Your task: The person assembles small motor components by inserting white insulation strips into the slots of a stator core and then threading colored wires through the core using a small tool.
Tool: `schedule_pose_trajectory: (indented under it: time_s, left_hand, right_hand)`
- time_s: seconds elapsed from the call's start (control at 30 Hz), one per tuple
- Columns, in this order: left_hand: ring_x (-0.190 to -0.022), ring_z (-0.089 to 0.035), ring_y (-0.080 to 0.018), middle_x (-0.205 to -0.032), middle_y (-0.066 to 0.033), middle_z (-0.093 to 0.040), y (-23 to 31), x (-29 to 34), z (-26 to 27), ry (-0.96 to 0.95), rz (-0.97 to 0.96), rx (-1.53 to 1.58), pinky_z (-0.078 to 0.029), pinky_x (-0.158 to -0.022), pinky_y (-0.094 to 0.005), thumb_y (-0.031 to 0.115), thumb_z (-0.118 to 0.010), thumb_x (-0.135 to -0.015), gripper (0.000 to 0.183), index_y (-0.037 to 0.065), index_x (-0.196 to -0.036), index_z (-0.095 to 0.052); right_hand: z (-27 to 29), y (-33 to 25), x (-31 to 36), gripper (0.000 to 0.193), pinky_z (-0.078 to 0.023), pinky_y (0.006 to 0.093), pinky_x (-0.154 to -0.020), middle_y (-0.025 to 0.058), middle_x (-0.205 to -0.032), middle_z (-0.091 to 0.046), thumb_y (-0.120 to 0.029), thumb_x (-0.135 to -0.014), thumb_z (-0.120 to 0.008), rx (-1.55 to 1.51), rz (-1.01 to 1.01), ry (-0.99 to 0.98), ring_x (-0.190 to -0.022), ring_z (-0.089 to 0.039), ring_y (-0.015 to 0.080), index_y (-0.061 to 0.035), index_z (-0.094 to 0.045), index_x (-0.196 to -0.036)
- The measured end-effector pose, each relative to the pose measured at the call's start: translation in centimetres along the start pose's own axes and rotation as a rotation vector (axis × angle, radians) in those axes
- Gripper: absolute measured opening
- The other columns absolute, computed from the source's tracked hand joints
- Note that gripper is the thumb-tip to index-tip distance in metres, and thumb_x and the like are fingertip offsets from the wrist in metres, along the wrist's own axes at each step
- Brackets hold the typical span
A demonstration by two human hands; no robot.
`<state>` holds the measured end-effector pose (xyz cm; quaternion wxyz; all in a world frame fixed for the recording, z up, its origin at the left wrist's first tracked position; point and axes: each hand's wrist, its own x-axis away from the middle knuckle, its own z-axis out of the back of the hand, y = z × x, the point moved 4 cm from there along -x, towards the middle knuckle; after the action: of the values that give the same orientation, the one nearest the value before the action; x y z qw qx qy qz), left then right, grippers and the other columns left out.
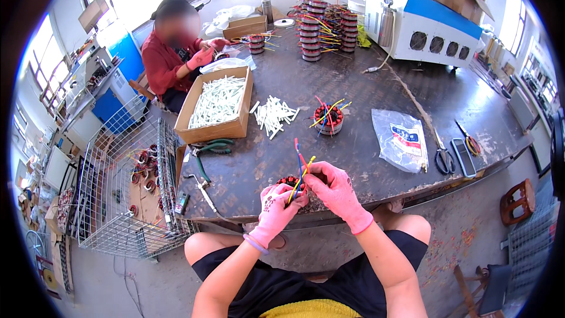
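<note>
At the table's near edge, a motor stator with red windings sits partly hidden behind my gloved hands. Red, blue and yellow lead wires stand up from it. My left hand, in a pink glove, is closed around the lower part of these wires. Close beside it, my right hand pinches at the wires with thumb and fingers; which wire lies in the pinch is hard to make out. Another stator with coloured leads stands just beyond my hands.
White sleeve pieces fill a cardboard box, with a loose pile beside it. Green-handled pliers, a plastic bag, scissors and a phone lie around. Stator stacks stand far back. A co-worker sits far left.
</note>
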<state>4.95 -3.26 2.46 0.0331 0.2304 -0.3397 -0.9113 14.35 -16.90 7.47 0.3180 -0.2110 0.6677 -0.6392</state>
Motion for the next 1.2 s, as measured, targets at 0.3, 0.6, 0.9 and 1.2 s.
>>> schedule_pose_trajectory:
  time_s: [0.3, 0.6, 0.9, 1.2]
  left_hand:
    - [-0.087, -0.061, -0.0259, -0.093, -0.0094, -0.061, 2.5, -2.3, 1.7, -0.084, 0.164, 0.47, -0.05, -0.077, -0.0358, 0.014, -0.069, -0.087, 0.014, 0.002, -0.095, -0.07]
    - [-0.084, -0.06, -0.0218, -0.094, -0.008, -0.058, 1.2, -1.9, 1.4, -0.048, -0.183, 0.443, -0.049, -0.073, -0.0329, 0.01, -0.064, -0.092, 0.014, 0.002, -0.104, -0.068]
    - [-0.092, -0.061, -0.0186, -0.097, -0.0072, -0.067, 1.6, -1.2, 1.9, -0.132, 0.019, 0.466, -0.049, -0.085, -0.0329, 0.022, -0.055, -0.1, 0.022, 0.001, -0.101, -0.064]
    - [-0.068, -0.056, -0.0127, -0.076, -0.0062, -0.064, 1.8, -1.3, 1.2, -0.045, 0.151, 0.424, -0.047, -0.064, -0.0315, 0.014, -0.063, -0.094, 0.013, 0.003, -0.096, -0.068]
  right_hand:
    - [-0.8, -4.1, -0.6, 0.026, -0.051, 0.0246, -0.067, 0.0029, -0.092, -0.069, -0.013, -0.091, -0.07, 0.26, 0.043, -0.066, -0.079, -0.062, 0.0041, 0.0022, -0.066, -0.112]
    - [-1.5, -4.4, 0.2, 0.024, -0.053, 0.0306, -0.07, 0.0135, -0.087, -0.069, -0.012, -0.087, -0.072, 0.415, 0.313, 0.035, -0.076, -0.067, 0.016, -0.0005, -0.07, -0.108]
    - [-1.3, -4.6, -0.2, 0.022, -0.052, 0.0282, -0.076, 0.0093, -0.094, -0.071, -0.008, -0.092, -0.065, 0.368, 0.199, -0.012, -0.084, -0.063, 0.0098, 0.0019, -0.069, -0.111]
    - [-1.5, -7.2, -0.8, 0.025, -0.05, 0.028, -0.074, 0.005, -0.089, -0.062, -0.014, -0.092, -0.065, 0.397, 0.241, -0.103, -0.082, -0.062, 0.0125, -0.0015, -0.069, -0.114]
